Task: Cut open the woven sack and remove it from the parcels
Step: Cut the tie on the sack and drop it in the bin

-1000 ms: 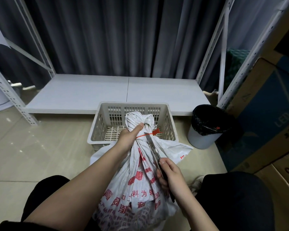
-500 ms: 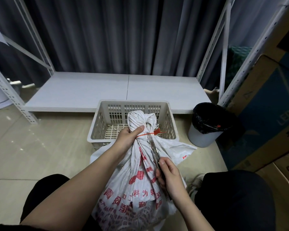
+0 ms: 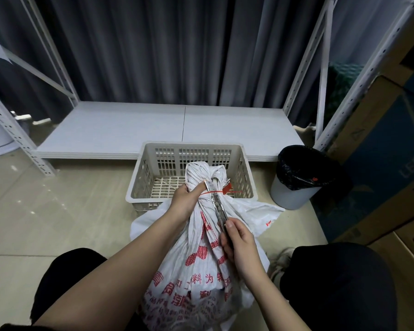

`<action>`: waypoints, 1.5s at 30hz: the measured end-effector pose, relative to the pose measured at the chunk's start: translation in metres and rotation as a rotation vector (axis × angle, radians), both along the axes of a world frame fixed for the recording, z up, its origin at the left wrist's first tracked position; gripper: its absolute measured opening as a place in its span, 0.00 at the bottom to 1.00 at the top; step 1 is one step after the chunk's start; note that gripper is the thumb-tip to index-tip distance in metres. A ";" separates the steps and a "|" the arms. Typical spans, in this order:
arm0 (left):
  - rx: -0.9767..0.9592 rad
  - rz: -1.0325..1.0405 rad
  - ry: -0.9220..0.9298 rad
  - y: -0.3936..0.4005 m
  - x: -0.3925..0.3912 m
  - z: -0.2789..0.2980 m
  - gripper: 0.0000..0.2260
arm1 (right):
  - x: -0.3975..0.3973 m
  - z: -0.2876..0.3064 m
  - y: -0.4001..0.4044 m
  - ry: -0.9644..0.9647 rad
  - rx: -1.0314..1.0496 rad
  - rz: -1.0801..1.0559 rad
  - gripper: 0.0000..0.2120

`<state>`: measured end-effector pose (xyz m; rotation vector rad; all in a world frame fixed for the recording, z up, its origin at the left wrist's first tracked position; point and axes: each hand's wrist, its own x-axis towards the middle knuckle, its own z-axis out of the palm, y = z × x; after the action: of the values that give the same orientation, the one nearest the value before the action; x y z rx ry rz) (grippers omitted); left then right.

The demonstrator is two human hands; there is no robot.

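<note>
- Kneeling on the tiled floor (image 3: pixel 46 211) w/ the woven sack (image 3: pixel 201 271) upright btwn my knees, white w/ red print, full and bulging.
- Right hand (image 3: pixel 239 247) clenched round the handle of a knife (image 3: pixel 219 209); thumb lies along its top. Blade runs up the sack's front toward the neck, tip at the tie.
- Left hand (image 3: pixel 184 199) has a closed grip on the bunched neck just under the knot, thumb pressed across the front, beside the blade.
- Red zip tie (image 3: pixel 215 192) cinches the neck tight; its tag end sticks out to the right. Blade looks to be under or against the tie, can't tell which.
- Gathered top of the sack stands above the tie, puffed out, in front of the basket.
- A loose white plastic bag (image 3: pixel 261 211) lies on the floor under/behind the sack, spreading right.
- Just past the sack: slotted plastic basket (image 3: pixel 139 185), pale grey, on the floor.
- Right of the basket: round bin (image 3: pixel 292 194) w/ black liner.
- Far right: big cardboard boxes (image 3: pixel 380 163), one w/ blue panel, "LED" printed.
- Behind: low white shelf board (image 3: pixel 129 125) of a metal rack (image 3: pixel 10 123), dark curtains (image 3: pixel 177 48) at the back.
</note>
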<state>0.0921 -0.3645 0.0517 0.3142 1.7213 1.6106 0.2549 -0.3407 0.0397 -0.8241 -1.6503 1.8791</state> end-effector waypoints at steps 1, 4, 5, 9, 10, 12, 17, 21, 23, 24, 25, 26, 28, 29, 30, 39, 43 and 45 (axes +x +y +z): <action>0.007 0.000 -0.003 0.001 0.000 -0.002 0.21 | -0.003 0.001 0.000 0.008 -0.012 0.007 0.12; 0.010 0.007 0.018 0.004 0.001 -0.004 0.25 | -0.015 0.004 0.001 0.008 -0.004 -0.014 0.07; 0.013 0.014 0.033 0.005 0.000 -0.007 0.27 | -0.018 0.005 0.002 -0.016 0.034 -0.032 0.05; -0.022 0.039 0.059 0.003 0.004 -0.001 0.34 | -0.025 0.010 0.007 -0.106 0.179 -0.062 0.15; -0.029 0.030 0.057 0.002 0.006 0.003 0.34 | -0.025 0.011 0.008 -0.120 0.204 -0.067 0.17; -0.059 0.024 0.082 0.002 0.007 0.007 0.30 | -0.026 0.012 0.008 -0.153 0.257 -0.076 0.18; -0.077 0.099 0.177 0.002 0.010 0.004 0.35 | -0.035 0.014 0.001 -0.418 0.374 -0.098 0.20; -0.111 0.156 0.182 0.002 0.013 0.004 0.29 | -0.040 0.013 0.004 -0.297 0.294 -0.084 0.22; -0.095 0.181 0.170 0.003 0.012 0.006 0.33 | -0.039 0.017 0.005 -0.173 0.196 -0.027 0.24; -0.075 0.193 0.160 0.004 0.012 0.007 0.35 | -0.038 0.018 0.005 -0.136 0.140 0.001 0.25; -0.063 0.206 0.142 0.004 0.011 0.007 0.35 | -0.038 0.017 0.004 -0.122 0.093 0.029 0.27; -0.053 0.216 0.130 0.004 0.011 0.008 0.32 | -0.038 0.018 0.004 -0.110 0.054 0.054 0.28; -0.050 0.236 0.098 0.006 0.008 0.008 0.30 | -0.040 0.015 0.003 -0.082 -0.006 0.085 0.26; -0.049 0.250 0.090 0.007 0.008 0.008 0.34 | -0.040 0.012 0.003 -0.066 -0.034 0.090 0.26; -0.046 0.264 0.090 0.009 0.007 0.007 0.37 | -0.040 0.011 0.003 -0.051 -0.058 0.087 0.25; -0.070 0.281 0.075 0.012 0.003 0.010 0.32 | -0.032 0.015 -0.005 0.015 -0.202 0.140 0.21; -0.091 0.265 0.081 0.015 0.001 0.009 0.28 | -0.030 0.014 -0.004 0.001 -0.217 0.136 0.22; -0.111 0.257 0.069 0.016 -0.001 0.009 0.29 | -0.029 0.014 -0.003 -0.021 -0.207 0.143 0.22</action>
<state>0.0914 -0.3489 0.0608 0.0980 1.9602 1.6917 0.2255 -0.3435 0.0542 -0.8282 -1.5823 2.1760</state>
